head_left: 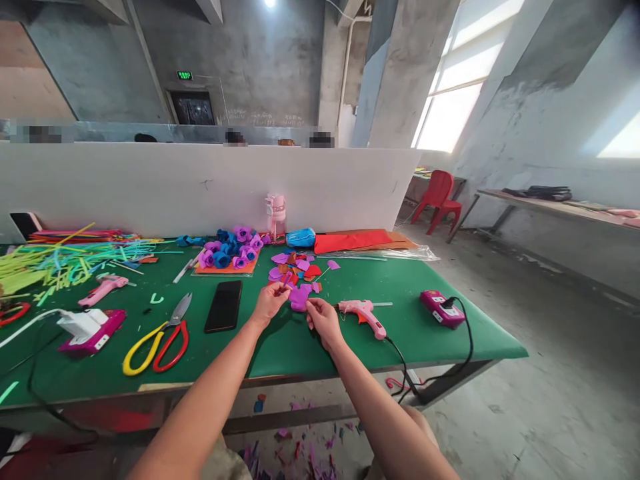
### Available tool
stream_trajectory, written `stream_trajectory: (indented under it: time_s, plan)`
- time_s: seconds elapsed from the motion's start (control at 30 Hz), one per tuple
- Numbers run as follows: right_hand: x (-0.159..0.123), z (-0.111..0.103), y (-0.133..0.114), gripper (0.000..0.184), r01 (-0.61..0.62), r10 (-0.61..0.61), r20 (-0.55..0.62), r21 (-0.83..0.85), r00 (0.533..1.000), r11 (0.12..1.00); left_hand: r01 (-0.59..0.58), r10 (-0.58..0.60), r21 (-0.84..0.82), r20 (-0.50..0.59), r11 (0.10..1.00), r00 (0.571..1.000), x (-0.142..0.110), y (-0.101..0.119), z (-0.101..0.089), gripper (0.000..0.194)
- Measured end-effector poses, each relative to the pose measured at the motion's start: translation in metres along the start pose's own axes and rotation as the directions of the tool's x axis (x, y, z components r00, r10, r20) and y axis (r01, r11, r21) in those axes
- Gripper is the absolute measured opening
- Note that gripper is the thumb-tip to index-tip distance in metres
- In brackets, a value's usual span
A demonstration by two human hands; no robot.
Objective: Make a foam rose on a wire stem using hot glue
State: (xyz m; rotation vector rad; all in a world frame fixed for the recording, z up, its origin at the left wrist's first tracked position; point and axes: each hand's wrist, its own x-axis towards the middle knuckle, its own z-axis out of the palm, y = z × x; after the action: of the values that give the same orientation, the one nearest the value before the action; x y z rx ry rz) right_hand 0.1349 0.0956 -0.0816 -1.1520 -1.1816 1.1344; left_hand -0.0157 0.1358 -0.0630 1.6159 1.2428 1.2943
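Observation:
My left hand (271, 305) is closed in a pinch on a small purple piece at its fingertips, too small to make out fully. Close beside it, my right hand (324, 323) pinches the edge of a purple paper petal (299, 298). Behind both hands lies a loose pile of red, brown and purple paper petals (313, 271). A pink glue gun (364, 313) with a clear glue stick rests just right of my right hand. Left of my left hand are a black phone (223, 307) and scissors (173, 333) with yellow and red handles.
Finished purple and blue paper flowers (230, 250) sit at the back beside a pink bottle (276, 217). Red crepe paper (353, 241) lies along a white partition (200, 180). Power blocks (443, 309) with cords stand on the green table (480, 333); coloured strips (85, 257) heap at left.

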Motion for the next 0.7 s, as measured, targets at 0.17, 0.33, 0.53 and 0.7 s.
stream_trajectory:
  time_s: [0.17, 0.33, 0.53, 0.7]
  plan:
    - [-0.0013, 0.0007, 0.0019, 0.026, -0.019, 0.02, -0.025, 0.03, 0.999, 0.999, 0.006, -0.006, 0.007, 0.024, 1.0, 1.0, -0.002, 0.0038, 0.0014, 0.018]
    - [-0.0032, 0.0016, 0.0026, 0.022, -0.014, 0.016, -0.047, 0.03, 0.999, 0.999, 0.003, -0.004, 0.026, 0.032, 1.0, 0.999, -0.003, 0.0045, 0.0007, 0.016]
    - [-0.0043, 0.0016, 0.0034, 0.019, -0.008, 0.01, -0.053, 0.026, 0.999, 1.0, 0.008, -0.008, -0.001, 0.036, 1.0, 0.999, -0.0021, 0.0045, 0.001, 0.016]
    - [-0.0062, 0.0003, 0.0043, 0.016, -0.004, 0.007, -0.082, 0.035, 0.997, 0.999, 0.032, -0.031, -0.056, 0.02, 0.998, 0.999, -0.0025, 0.0065, 0.0007, 0.014]
